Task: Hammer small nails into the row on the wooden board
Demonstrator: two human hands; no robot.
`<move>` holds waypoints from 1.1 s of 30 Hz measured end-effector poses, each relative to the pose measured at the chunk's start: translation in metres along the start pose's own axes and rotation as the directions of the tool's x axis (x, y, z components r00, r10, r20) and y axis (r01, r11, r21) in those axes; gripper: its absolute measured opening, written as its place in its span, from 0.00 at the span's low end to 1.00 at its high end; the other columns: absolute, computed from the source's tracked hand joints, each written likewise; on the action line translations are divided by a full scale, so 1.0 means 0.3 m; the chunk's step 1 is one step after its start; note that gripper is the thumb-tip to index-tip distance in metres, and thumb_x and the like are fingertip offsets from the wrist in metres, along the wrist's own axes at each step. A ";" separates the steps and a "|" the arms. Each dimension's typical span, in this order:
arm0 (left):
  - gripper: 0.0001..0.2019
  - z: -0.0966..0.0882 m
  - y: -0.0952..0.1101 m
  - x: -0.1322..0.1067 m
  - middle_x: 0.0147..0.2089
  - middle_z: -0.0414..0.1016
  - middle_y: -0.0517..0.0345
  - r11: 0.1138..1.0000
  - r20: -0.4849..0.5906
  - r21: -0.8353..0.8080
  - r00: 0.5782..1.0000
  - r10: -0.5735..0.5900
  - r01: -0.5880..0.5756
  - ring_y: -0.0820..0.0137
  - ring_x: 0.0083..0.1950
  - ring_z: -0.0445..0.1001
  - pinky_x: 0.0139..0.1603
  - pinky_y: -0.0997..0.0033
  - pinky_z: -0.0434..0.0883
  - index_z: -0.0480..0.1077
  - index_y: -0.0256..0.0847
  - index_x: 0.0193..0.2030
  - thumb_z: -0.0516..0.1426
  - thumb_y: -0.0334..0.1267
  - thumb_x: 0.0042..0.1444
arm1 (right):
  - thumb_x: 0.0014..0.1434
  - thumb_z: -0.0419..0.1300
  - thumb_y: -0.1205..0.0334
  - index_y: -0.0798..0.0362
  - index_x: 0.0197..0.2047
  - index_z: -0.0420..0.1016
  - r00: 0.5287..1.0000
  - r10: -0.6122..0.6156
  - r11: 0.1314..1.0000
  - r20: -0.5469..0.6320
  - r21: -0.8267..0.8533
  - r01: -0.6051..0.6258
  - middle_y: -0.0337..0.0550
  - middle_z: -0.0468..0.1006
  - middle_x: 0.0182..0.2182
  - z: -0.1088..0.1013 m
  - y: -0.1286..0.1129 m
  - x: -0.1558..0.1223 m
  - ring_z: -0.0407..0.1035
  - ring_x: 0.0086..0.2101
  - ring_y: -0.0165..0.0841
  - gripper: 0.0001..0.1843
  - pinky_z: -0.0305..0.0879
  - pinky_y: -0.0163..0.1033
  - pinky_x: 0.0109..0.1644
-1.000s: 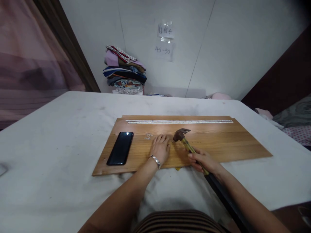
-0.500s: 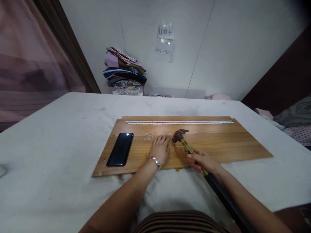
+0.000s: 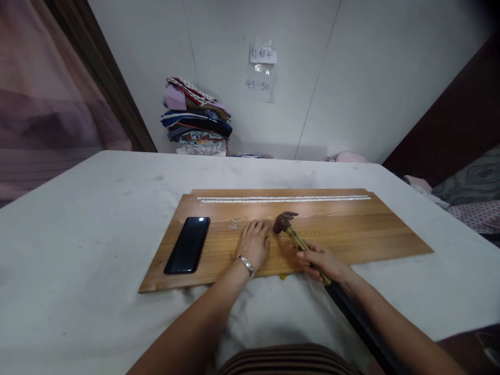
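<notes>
A claw hammer [image 3: 299, 240] with a rusty head and a yellow-and-black handle is in my right hand [image 3: 321, 263], whose fingers wrap round the yellow part. Its head is low over the wooden board [image 3: 351, 224], right of my left hand [image 3: 253, 244]. That hand lies flat on the board, fingers stretched out, a silver bracelet on its wrist. Several loose nails [image 3: 234, 224] lie just left of its fingertips. Right of the hammer head, a row of small dark dots [image 3: 310, 232] runs along the board. Whether a nail stands under the head I cannot tell.
A black phone [image 3: 187, 245] lies on the board's left end. Two white strips [image 3: 285, 199] run along its far side. Under the board is a white-covered table [image 3: 78, 234]. Folded clothes [image 3: 197, 117] are stacked beyond the far edge, by a wall with paper notes [image 3: 261, 86].
The view has shifted slightly, so the board and hands appear a little further left. My left hand stays flat and my right hand keeps its hold on the hammer.
</notes>
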State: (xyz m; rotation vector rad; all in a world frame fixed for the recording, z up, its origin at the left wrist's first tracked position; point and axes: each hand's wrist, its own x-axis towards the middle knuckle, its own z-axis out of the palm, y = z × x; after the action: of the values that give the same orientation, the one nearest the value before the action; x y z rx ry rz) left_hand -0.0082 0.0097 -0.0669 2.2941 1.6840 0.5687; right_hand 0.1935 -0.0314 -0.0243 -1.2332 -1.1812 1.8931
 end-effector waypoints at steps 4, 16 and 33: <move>0.17 0.004 -0.002 0.000 0.63 0.64 0.51 1.000 -0.005 -0.001 1.000 -0.005 0.005 0.61 0.65 0.57 0.66 0.54 0.53 0.68 0.41 0.55 0.50 0.34 0.59 | 0.46 0.64 0.51 0.53 0.40 0.63 1.000 0.009 1.000 -0.024 0.015 -0.009 0.24 0.60 0.14 0.000 -0.003 -0.003 0.49 0.10 0.20 0.22 0.41 0.28 0.12; 0.17 0.003 -0.008 -0.002 0.63 0.64 0.52 1.000 0.000 0.007 1.000 0.002 -0.002 0.61 0.65 0.57 0.67 0.54 0.53 0.68 0.40 0.55 0.50 0.34 0.60 | 0.48 0.62 0.52 0.53 0.43 0.63 0.999 -0.023 1.000 -0.029 0.004 0.023 0.24 0.60 0.15 -0.011 0.011 -0.003 0.48 0.10 0.19 0.22 0.43 0.27 0.12; 0.17 0.006 -0.010 0.001 0.63 0.64 0.52 1.000 0.000 0.016 1.000 -0.004 0.004 0.60 0.65 0.57 0.67 0.54 0.54 0.68 0.41 0.55 0.49 0.35 0.60 | 0.46 0.63 0.51 0.52 0.40 0.62 0.999 -0.013 1.000 -0.031 0.013 0.013 0.23 0.59 0.14 -0.013 0.021 -0.007 0.48 0.09 0.20 0.21 0.44 0.28 0.11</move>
State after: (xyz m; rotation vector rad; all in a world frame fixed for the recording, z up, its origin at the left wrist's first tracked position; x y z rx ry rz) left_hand -0.0099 0.0109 -0.0698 2.3011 1.6995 0.5556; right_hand 0.1980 -0.0345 -0.0297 -1.2402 -1.1565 1.8629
